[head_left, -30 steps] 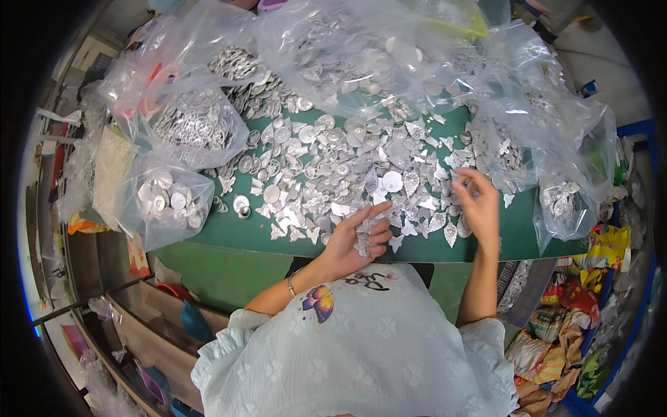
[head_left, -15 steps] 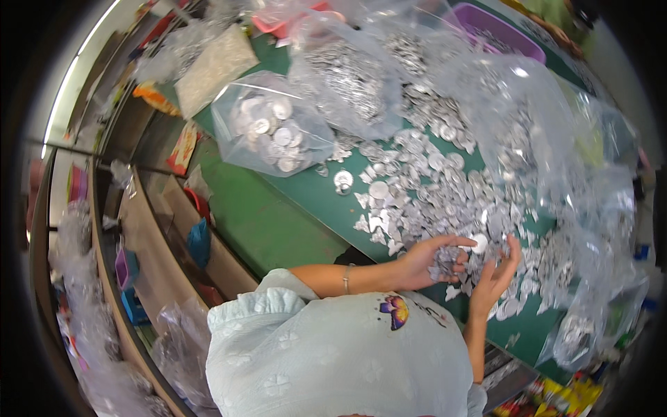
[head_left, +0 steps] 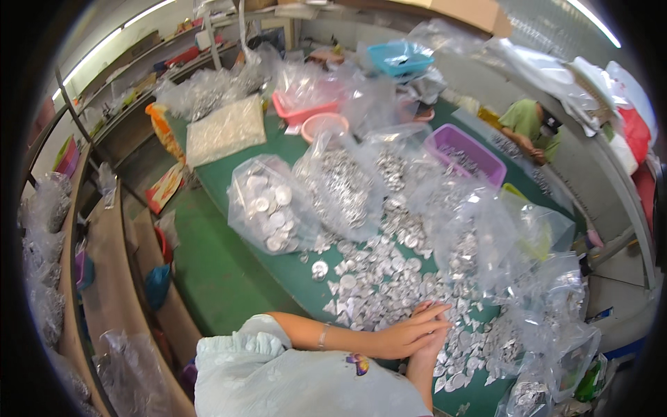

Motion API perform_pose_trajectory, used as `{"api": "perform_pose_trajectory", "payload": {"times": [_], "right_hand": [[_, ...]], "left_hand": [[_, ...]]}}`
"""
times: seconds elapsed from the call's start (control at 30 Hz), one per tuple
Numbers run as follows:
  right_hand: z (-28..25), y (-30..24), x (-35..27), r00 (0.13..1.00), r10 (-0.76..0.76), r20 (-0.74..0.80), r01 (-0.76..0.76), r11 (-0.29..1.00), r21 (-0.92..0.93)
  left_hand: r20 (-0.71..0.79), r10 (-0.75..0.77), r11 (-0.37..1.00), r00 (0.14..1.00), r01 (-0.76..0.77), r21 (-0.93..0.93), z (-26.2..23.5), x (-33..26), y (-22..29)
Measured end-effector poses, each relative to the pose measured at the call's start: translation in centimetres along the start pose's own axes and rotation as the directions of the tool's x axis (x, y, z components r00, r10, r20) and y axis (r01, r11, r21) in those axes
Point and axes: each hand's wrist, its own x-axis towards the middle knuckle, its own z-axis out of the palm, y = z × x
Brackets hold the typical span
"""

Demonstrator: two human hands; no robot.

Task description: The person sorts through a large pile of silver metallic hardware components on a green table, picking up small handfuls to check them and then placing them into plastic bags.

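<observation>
Both hands have drawn together: the left hand (head_left: 405,338), apart from the right hand (head_left: 431,340) half a second ago, now lies over it at the near side of a pile of silvery metal charms (head_left: 379,274).
Green table (head_left: 214,179) spreads beneath the pile; left of the pile sits a clear plastic bag (head_left: 239,198) bulging with round discs (head_left: 278,198), and beyond the pile stands a purple bin (head_left: 498,172). At the pile's near side, the left fingers stretch out close together; the right hand shows only partly beneath, and whether either palm is wide, narrow or holding charms cannot be told. One round charm (head_left: 319,270) lies just left of the pile.
</observation>
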Motion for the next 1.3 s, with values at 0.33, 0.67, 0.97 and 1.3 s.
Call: {"api": "perform_pose_trajectory", "payload": {"times": [0.33, 0.67, 0.97, 1.3], "right_hand": [[2.0, -3.2, -1.9, 0.961, 0.212, -0.179, -0.198, 0.976, 0.093], [1.3, -4.6, -2.9, 0.961, 0.134, -0.243, -0.125, 0.991, 0.053], [0.8, -5.2, -2.7, 0.967, 0.155, -0.202, -0.159, 0.987, -0.001], [-0.7, -5.7, -3.0, 0.952, 0.186, -0.241, -0.174, 0.982, 0.072]], "left_hand": [[-0.107, 0.707, 0.538, 0.699, -0.434, 0.722, -19.7, 22.3, 12.1], [-0.022, 0.324, 0.046, 0.946, 0.008, 0.999, -21.3, 35.1, 11.6], [0.223, 0.637, -0.188, 0.738, -0.132, 0.973, -21.6, 38.3, 10.2], [0.073, 0.459, -0.044, 0.885, -0.059, 0.997, -21.1, 40.1, 10.1]]}}
